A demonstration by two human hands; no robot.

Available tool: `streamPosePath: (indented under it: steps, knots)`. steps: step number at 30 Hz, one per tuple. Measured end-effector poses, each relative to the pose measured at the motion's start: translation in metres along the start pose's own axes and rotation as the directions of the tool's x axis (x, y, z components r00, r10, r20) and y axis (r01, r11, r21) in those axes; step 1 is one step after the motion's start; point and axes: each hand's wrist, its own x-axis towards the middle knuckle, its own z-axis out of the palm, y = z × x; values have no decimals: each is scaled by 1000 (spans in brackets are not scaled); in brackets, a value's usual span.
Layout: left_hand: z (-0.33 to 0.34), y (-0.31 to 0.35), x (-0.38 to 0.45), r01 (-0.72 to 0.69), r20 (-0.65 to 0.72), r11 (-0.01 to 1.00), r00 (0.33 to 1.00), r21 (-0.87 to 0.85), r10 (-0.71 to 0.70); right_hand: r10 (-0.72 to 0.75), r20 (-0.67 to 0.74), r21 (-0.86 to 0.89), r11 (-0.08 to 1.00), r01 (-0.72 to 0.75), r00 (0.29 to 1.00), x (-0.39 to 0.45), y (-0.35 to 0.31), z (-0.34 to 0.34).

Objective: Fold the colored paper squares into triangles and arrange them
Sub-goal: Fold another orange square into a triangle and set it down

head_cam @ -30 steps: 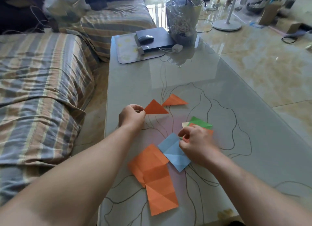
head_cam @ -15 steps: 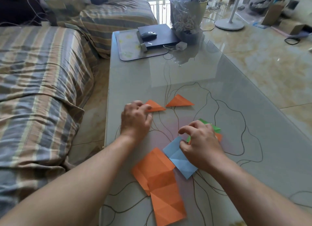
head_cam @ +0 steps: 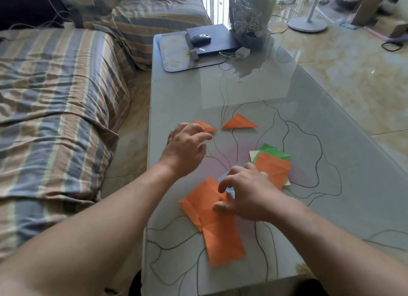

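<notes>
Left hand [head_cam: 187, 147] has let go of the second orange triangle [head_cam: 205, 126], now flat beside the first triangle [head_cam: 239, 122], fingers loosely spread. Right hand [head_cam: 247, 194], fingers curled, is picking at the blue square [head_cam: 223, 176] over the orange sheets [head_cam: 212, 218]. Two folded, more waiting.

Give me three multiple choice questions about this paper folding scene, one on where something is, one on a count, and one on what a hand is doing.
1. Where is the computer mouse?
A. on the dark laptop
B. on the sofa
C. beside the paper stack

2. How many folded orange triangles lie on the table?
A. one
B. two
C. four

3. What is the left hand doing?
A. gripping a cable
B. lifting the blue sheet
C. holding nothing, fingers spread

Answers: 1 A, it sits on the laptop at the far end. 2 B, the near-hand triangle and the far triangle. 3 C, nothing lies in its fingers.
</notes>
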Motion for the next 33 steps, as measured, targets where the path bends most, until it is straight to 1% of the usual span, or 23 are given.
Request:
streamPosePath:
  steps: [2, 5, 8, 10, 12, 15, 16, 17, 18, 19, 20, 21, 23, 24, 25, 26, 28, 29, 30, 33]
  knots:
    - [-15, 9, -2, 42, 48, 999, 998, 5, -42, -52, 63, -109, 992, 59, 997, -6, -6, 2]
    - [-32, 28, -5, 114, 244, 993, 964, -5, -109, -81, 90, -214, 972, 98, 993, -12, -13, 6]
    - [-50, 54, -22, 139, 392, 989, 914, -58, -105, -67, 78, -239, 968, 84, 995, -17, -20, 9]
    - [-60, 72, -38, 197, 430, 976, 892, -94, -138, -58, 67, -229, 971, 72, 996, -19, -21, 12]
    - [-67, 81, -54, 339, 436, 925, 869, -175, -236, -42, 67, -169, 984, 53, 997, -21, -21, 15]
    - [-76, 84, -71, 544, 448, 773, 809, -326, -381, -33, 20, -27, 999, 34, 999, -26, -20, 17]
    - [-79, 84, -74, 579, 453, 729, 795, -367, -404, -19, 8, 53, 998, 18, 1000, -28, -18, 16]
    - [-80, 83, -76, 603, 455, 684, 785, -409, -420, 10, 13, 186, 983, -12, 1000, -29, -14, 15]
    - [-81, 83, -78, 626, 457, 634, 775, -455, -437, 46, 42, 362, 930, -58, 998, -31, -11, 11]
    - [-80, 84, -80, 651, 460, 568, 758, -503, -462, 67, 88, 542, 834, -104, 994, -33, -6, 7]
    - [-80, 87, -81, 680, 477, 489, 733, -546, -485, 67, 127, 688, 712, -137, 990, -37, -1, 2]
    - [-79, 90, -82, 715, 512, 392, 693, -579, -508, 65, 141, 789, 595, -152, 988, -39, 4, -2]
    - [-76, 98, -83, 779, 623, 181, 598, -601, -505, 96, 130, 901, 405, -158, 987, -44, 10, -8]
    - [-76, 102, -85, 804, 689, 80, 551, -589, -471, 127, 123, 933, 324, -158, 984, -46, 12, -11]
    - [-76, 105, -87, 819, 741, 7, 522, -573, -422, 160, 126, 955, 249, -163, 979, -46, 14, -13]
    - [-78, 106, -89, 824, 768, -14, 521, -566, -373, 175, 136, 969, 180, -167, 975, -46, 14, -16]
    - [-81, 102, -91, 804, 760, 8, 564, -594, -324, 192, 153, 984, 66, -168, 969, -44, 17, -19]
    - [-82, 100, -90, 792, 748, 9, 581, -611, -320, 204, 157, 986, 29, -166, 966, -43, 18, -21]
    - [-85, 98, -87, 788, 747, -6, 581, -616, -325, 218, 159, 986, 11, -165, 963, -42, 19, -22]
    - [-95, 101, -76, 761, 728, -43, 599, -647, -333, 259, 155, 987, 4, -161, 953, -41, 20, -25]
